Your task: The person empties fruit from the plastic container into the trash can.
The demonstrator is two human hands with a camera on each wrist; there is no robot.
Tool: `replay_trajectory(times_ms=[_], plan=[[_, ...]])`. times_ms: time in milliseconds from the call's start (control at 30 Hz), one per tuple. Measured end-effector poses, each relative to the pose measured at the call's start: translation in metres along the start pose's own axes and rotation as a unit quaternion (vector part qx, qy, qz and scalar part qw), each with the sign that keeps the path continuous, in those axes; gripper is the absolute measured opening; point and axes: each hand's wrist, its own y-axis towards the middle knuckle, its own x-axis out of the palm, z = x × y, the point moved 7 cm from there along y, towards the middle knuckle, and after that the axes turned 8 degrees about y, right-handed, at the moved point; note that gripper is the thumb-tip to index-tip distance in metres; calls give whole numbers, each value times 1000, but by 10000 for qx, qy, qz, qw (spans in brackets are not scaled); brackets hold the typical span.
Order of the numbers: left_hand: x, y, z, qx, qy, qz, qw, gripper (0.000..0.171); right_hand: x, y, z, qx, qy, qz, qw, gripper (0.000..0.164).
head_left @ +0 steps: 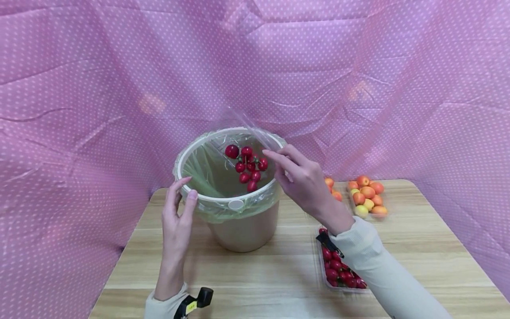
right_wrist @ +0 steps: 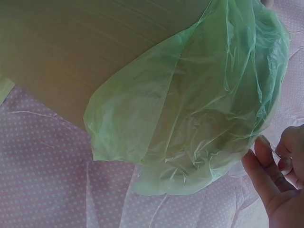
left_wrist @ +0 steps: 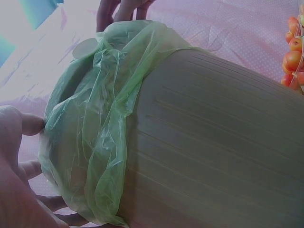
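Observation:
A beige trash bin (head_left: 247, 232) stands on the table, lined with a green plastic bag (left_wrist: 109, 118) folded over its white rim (head_left: 207, 198). My left hand (head_left: 177, 221) holds the rim at its near left side, thumb and fingers spread along it. Above the bin's far right side, my right hand (head_left: 304, 181) pinches a clear plastic box (head_left: 259, 133), which is tilted over the opening. Several red cherries (head_left: 247, 166) hang in view over the bin's mouth, by the box's lower side. Whether they touch the box or are falling, I cannot tell.
Under my right forearm lies a clear box of red cherries (head_left: 338, 272). Orange and yellow small fruits (head_left: 366, 195) fill a box at the back right, with more orange fruit (head_left: 336, 194) beside it, partly behind my wrist. Pink dotted cloth (head_left: 255, 66) surrounds the wooden table (head_left: 259, 283).

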Motion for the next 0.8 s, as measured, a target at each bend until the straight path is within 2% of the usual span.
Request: replay_trajectory(times_ms=[200, 467, 600, 700, 800], plan=[[0, 1, 0, 9, -27, -9, 10000, 36, -1, 1, -5, -279, -165, 41, 9995, 40], [-1, 0, -1, -64, -50, -10, 10000, 36, -3, 1, -12, -310, -234, -23, 9992, 42], [-1, 0, -1, -84, -65, -21, 9999, 36, -7, 2, -12, -370, -287, 139, 9988, 40], [0, 0, -2, -95, -79, -18, 9999, 36, -13, 2, -11, -298, -276, 379, 9985, 40], [0, 0, -1, -98, -96, -18, 9999, 36, -24, 1, -7, 12, -9, 556, 9985, 39]])
